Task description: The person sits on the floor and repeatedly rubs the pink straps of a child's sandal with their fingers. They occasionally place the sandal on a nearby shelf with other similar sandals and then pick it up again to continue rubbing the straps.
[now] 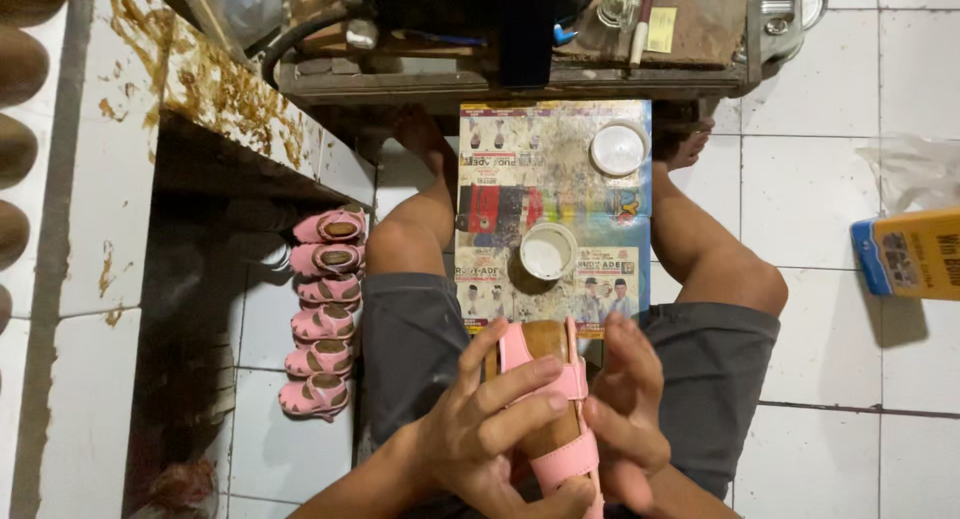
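A small pink sandal [548, 397] with a brown insole and pink straps is held upright over my lap. My left hand [485, 424] wraps it from the left, fingers across the straps. My right hand [625, 414] presses against its right side, fingers bent over the strap. In front of my knees lies a printed sheet [545, 169] with an open white container [548, 251] and a white lid [618, 149] on it.
Several finished pink sandals [325, 314] are lined up on the floor at my left, beside a stained tiled ledge [215, 94]. A cluttered low wooden bench [520, 39] stands ahead. A yellow and blue box [908, 254] and a plastic bag [915, 169] lie at right on white tiles.
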Tool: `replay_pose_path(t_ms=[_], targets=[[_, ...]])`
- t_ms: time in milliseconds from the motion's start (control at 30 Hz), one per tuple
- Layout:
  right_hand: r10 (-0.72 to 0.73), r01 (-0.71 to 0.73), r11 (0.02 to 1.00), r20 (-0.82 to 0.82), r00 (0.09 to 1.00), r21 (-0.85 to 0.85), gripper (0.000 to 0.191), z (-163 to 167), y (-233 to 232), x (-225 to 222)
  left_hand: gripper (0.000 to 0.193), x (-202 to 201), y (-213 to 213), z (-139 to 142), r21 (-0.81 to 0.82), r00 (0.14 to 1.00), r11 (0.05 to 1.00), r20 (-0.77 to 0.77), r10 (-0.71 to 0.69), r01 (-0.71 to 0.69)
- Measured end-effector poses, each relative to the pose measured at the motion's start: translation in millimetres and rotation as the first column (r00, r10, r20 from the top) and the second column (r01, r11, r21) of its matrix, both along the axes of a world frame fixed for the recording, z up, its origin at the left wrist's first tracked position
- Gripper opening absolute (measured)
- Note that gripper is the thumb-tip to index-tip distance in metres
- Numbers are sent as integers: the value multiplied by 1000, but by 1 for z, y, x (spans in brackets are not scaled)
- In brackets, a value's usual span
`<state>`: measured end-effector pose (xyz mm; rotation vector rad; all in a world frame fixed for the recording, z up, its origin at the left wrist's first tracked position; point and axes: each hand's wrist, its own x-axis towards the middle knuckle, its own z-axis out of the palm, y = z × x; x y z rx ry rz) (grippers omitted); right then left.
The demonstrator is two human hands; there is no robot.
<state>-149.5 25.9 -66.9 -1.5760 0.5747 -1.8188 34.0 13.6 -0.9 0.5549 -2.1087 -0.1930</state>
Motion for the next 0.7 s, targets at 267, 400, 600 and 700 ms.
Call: replay_pose_path(t_ms=[267,400,600,700], targets=[[-155,188,970,-204,967,156,74,-2,-4,-12,40,-5,3,1,10,1000,1000,14,-22,22],[-34,58,976,-117,993,210,73,4,-4,-12,45,-13,5,1,150,997,987,-59,-47,55],[-25,23,994,19,1000,102,67,1,-2,2,43,-6,4,-5,98,996,992,-52,-72,77],[-154,164,982,-108,982,95,65,7,-1,3,47,-5,3,-5,75,998,996,-49,-47,51]])
